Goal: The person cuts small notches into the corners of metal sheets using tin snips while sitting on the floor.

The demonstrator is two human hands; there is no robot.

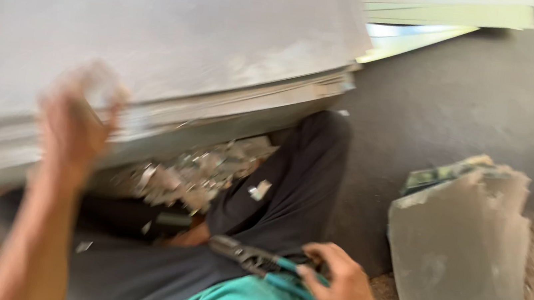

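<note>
Pliers (254,260): teal-handled, across the lap, right hand (343,291) fingers wrapped on handles.
Left hand (75,127): blurred, fingers curled on the edge of the grey sheet stack (158,44).
Advice: steady the sheet before nibbling.
Nearby: chips (194,172), broken sheet piece (463,253).

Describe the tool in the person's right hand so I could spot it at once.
Start at the big stack of grey sheets filling the upper left, then drop to the person's dark trouser leg below it. Across the lap lies a pair of pliers, held by the right hand. Its dark metal head and teal handles set it apart from the pale scraps nearby.
</note>
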